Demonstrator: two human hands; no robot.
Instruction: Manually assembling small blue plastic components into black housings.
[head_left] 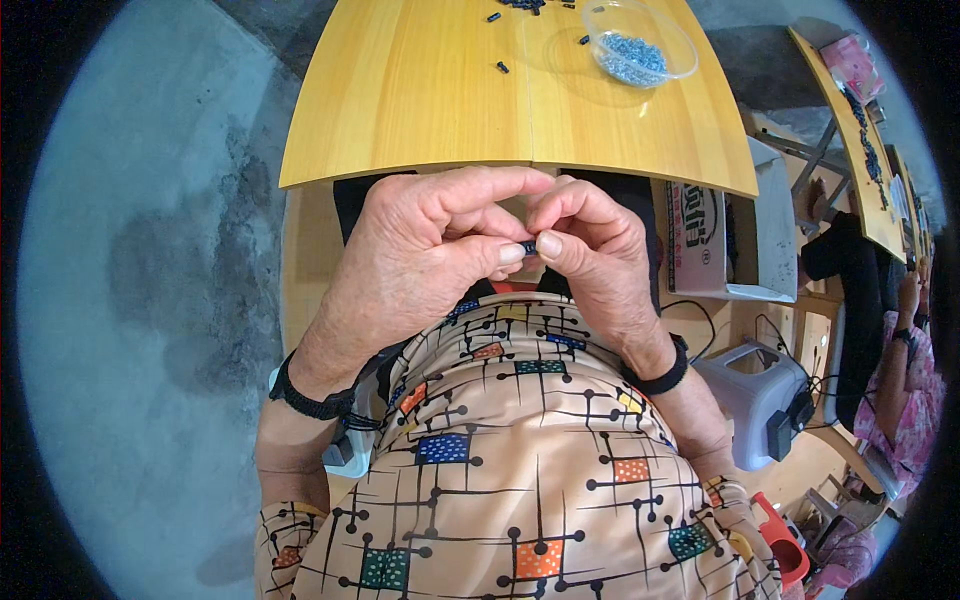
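Observation:
Both my hands are raised in front of my lap, just short of the table's near edge. A small dark blue-black cylindrical piece (530, 248) is pinched between them. Its left end is in my left hand (425, 240), gripped by the thumb and fingers. On the other end press the thumb and forefinger of my right hand (597, 240). Much of the piece is hidden by the thumb tips. On the table beyond lie a similar loose dark piece (502, 67) and several more near the far edge. A clear plastic bowl (691, 62) holds many tiny light-blue and transparent parts (632, 60).
The yellow wooden table (420, 100) spans the view ahead. To its right stand an open carton (700, 245) and a pale plastic stool (745, 400) with black cables. Farther right, a person in a pink patterned top (895, 390) sits by another table (835, 90) bearing dark pieces.

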